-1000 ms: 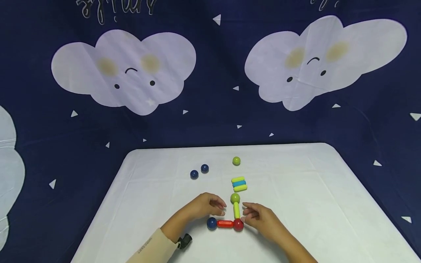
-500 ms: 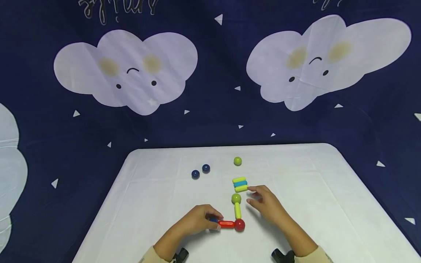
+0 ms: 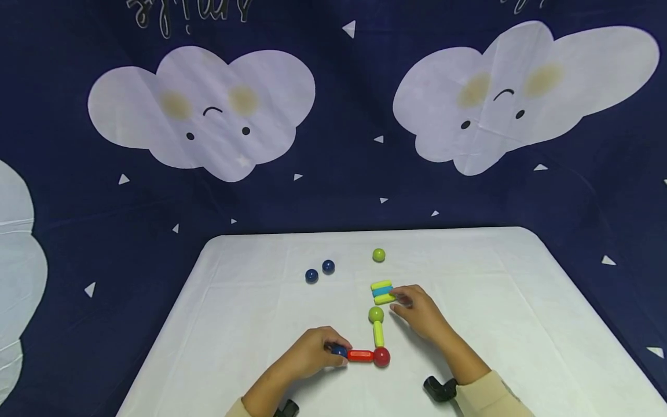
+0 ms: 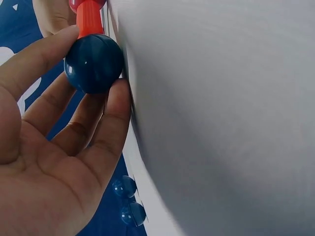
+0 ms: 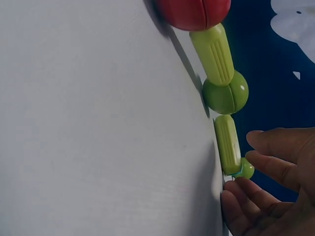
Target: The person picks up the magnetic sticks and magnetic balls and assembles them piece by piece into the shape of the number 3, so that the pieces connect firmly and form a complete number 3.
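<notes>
In the head view a red rod (image 3: 361,355) joins a dark blue ball (image 4: 93,64) to a red ball (image 3: 382,357). From the red ball a yellow-green rod (image 3: 378,334) runs back to a green ball (image 3: 376,314). My left hand (image 3: 318,351) holds the blue ball between thumb and fingers. Beyond the green ball lie two loose yellow-green rods with a blue rod (image 3: 382,291) between them. My right hand (image 3: 421,313) reaches to the nearer loose yellow-green rod (image 5: 228,144), fingertips right at its end, thumb apart from the fingers.
Two dark blue balls (image 3: 320,271) lie at the back left of the white table (image 3: 250,324). A loose green ball (image 3: 378,255) is near the far edge. Behind the table hangs a navy cloth (image 3: 344,202) with clouds. A black wrist device (image 3: 440,389) sits by the right sleeve.
My left hand has come down and taken hold of the blue ball. My right hand has left the red ball and moved back to the loose rods.
</notes>
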Available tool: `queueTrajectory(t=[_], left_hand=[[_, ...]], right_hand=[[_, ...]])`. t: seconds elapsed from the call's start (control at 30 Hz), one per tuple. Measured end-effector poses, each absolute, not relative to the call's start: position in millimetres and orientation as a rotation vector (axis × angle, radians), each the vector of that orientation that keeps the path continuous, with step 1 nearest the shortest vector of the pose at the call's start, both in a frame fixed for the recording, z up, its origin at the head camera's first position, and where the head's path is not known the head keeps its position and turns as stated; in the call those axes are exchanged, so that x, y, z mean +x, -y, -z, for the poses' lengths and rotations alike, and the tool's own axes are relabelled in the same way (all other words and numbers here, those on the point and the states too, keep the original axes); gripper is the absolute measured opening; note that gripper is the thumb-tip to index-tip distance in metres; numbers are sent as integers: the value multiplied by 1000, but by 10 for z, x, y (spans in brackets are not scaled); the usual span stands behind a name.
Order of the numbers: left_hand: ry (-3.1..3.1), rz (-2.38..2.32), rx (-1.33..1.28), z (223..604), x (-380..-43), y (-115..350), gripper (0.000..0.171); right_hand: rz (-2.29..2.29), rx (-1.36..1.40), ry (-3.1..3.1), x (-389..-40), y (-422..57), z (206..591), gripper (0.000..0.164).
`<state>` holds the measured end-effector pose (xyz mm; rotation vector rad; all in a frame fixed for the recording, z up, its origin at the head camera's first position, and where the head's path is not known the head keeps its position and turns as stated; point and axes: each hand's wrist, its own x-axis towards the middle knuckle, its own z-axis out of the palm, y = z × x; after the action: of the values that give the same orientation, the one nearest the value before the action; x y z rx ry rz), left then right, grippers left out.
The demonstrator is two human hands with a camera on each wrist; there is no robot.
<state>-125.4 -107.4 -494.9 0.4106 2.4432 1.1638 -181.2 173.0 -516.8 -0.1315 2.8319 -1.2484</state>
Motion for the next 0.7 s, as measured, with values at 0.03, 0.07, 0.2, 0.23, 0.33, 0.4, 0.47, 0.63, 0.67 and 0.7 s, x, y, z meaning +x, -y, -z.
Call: queueTrajectory(t=[0.03, 0.07, 0.2, 0.23, 0.33, 0.4, 0.47, 0.63, 0.67, 0.7], left_hand=[[-2441, -1164, 412, 4948, -1254, 1075, 21], [-2439, -1165, 415, 4950, -1254, 1075, 21], [-2427, -1170, 418, 4956, -1250, 1074, 20], [-2423, -1171, 417, 4958, -1249, 1076, 20], [-2425, -1162, 412, 4961, -1246, 1088, 19], [-2425, -1159, 414, 4966, -1244, 1097, 18], [-2425, -1155, 421, 4970, -1244, 1102, 18], [-2407, -1174, 419, 4970, -1239, 1114, 18], [-2404, -1176, 416, 4967, -1235, 1117, 18], [-2401, -1180, 413, 4962, -1233, 1120, 19]], right_hand=[[1242, -138, -2836, -1820, -1727, 5172, 31], [1236, -145, -2842, -1828, -1726, 5177, 31], [1201, -160, -2872, -1872, -1718, 5194, 29], [1193, -159, -2879, -1885, -1712, 5199, 29], [1163, -159, -2892, -1926, -1691, 5219, 27], [1147, -151, -2900, -1951, -1676, 5229, 26], [1136, -144, -2907, -1972, -1667, 5229, 26], [1141, -132, -2914, -2010, -1651, 5224, 25], [1144, -131, -2916, -2017, -1649, 5227, 25], [1148, -131, -2918, -2025, -1646, 5228, 24]])
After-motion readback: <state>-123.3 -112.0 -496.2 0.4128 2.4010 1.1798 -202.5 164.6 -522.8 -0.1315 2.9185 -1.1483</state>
